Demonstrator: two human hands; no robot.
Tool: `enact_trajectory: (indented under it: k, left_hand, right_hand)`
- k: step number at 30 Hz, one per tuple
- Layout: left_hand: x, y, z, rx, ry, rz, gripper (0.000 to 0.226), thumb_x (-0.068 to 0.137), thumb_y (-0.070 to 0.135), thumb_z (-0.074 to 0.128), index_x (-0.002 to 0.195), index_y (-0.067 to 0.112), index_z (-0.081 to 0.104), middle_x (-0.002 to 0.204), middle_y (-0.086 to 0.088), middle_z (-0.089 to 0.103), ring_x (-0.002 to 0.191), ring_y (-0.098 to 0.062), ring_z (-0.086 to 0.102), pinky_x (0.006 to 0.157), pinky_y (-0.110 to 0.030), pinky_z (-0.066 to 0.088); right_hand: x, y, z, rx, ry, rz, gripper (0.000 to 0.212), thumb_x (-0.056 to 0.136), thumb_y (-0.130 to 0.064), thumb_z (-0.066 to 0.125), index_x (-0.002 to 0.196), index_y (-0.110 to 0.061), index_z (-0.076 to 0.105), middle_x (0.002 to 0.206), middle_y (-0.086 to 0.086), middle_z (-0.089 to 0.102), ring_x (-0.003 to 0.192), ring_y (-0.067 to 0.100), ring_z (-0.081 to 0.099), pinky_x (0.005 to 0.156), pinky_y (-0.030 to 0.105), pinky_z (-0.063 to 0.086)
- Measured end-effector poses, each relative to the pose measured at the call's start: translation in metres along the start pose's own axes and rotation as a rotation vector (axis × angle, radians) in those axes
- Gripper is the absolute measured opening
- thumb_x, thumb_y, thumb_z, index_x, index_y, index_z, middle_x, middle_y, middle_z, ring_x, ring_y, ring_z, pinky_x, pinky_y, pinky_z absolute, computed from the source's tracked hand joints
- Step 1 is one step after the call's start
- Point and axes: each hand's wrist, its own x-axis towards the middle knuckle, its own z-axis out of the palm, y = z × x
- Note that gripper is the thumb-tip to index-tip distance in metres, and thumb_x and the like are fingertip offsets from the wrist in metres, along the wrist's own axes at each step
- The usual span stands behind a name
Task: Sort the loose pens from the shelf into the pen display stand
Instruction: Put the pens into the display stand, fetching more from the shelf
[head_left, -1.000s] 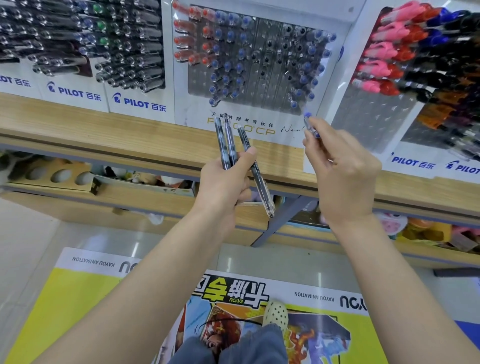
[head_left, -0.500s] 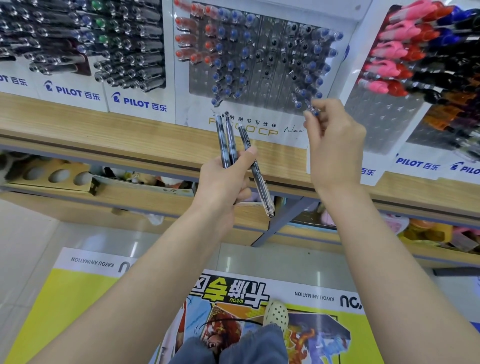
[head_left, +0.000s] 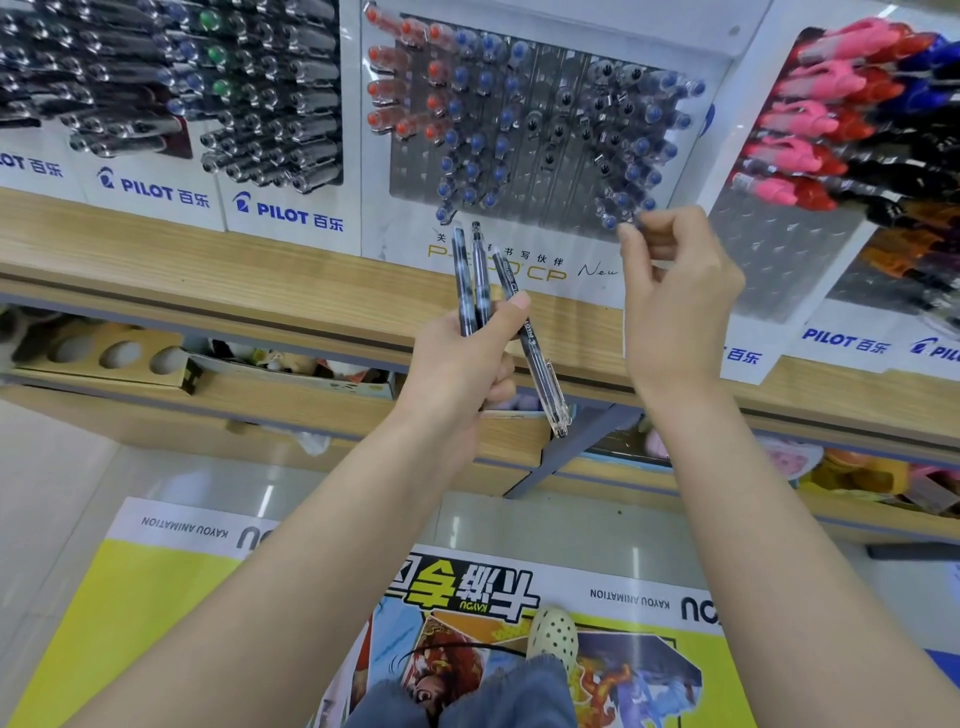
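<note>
Gripping three clear-barrelled pens (head_left: 480, 280) in left hand (head_left: 457, 358), fingers curled round the barrels, thumb pressed across them, upper ends fanned toward pen display stand (head_left: 545, 156), one pen slanting lower than the other two. Pinching blue-capped pen (head_left: 611, 223) with right hand (head_left: 675, 291), thumb and forefinger closed on its end, remaining fingers curled, at the stand's lower right corner beside rows of other blue caps. Resting on wooden shelf (head_left: 208, 270), flanked by other branded pen racks.
</note>
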Motion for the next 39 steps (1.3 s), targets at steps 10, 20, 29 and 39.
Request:
enact_trajectory:
  k: [10,20,29,39]
  left_hand:
    - [0.000,0.004,0.003,0.009,0.031,-0.028,0.014,0.098,0.021,0.049,0.097,0.012,0.061,0.087,0.003,0.065,0.043,-0.008,0.024,0.042,-0.021,0.027]
    - [-0.003,0.000,0.006,-0.076,0.065,-0.054,0.018,0.099,0.017,0.044,0.105,0.007,0.057,0.084,0.004,0.069,0.039,-0.006,0.027,0.047,-0.022,0.024]
    - [-0.016,0.002,0.016,-0.236,0.132,-0.173,0.016,0.095,0.010,0.042,0.096,0.006,0.057,0.065,-0.004,0.053,0.035,-0.008,0.030,0.033,-0.017,0.021]
    - [-0.022,0.009,0.011,-0.255,0.092,-0.148,0.017,0.100,0.011,0.038,0.104,0.005,0.054,0.063,-0.003,0.051,0.041,-0.008,0.037,0.034,-0.017,0.032]
  right_hand:
    - [-0.024,-0.016,-0.011,0.131,-0.406,0.357,0.016,0.098,-0.032,0.040,0.094,-0.020,0.050,0.081,-0.006,0.060,0.063,0.015,0.061,0.066,0.041,0.054]
    - [-0.055,-0.023,-0.037,0.376,-0.717,0.511,0.009,0.090,-0.025,0.058,0.099,-0.024,0.059,0.077,0.001,0.064,0.050,0.002,0.051,0.047,0.014,0.043]
    - [-0.037,-0.035,-0.071,0.222,-0.207,0.170,0.011,0.085,-0.025,0.066,0.086,-0.036,0.064,0.079,-0.014,0.066,0.072,0.012,0.064,0.069,0.032,0.053]
    - [-0.009,-0.040,-0.050,0.022,-0.107,-0.137,0.027,0.093,-0.022,0.056,0.112,-0.006,0.064,0.088,0.003,0.066,0.075,0.012,0.066,0.073,0.022,0.052]
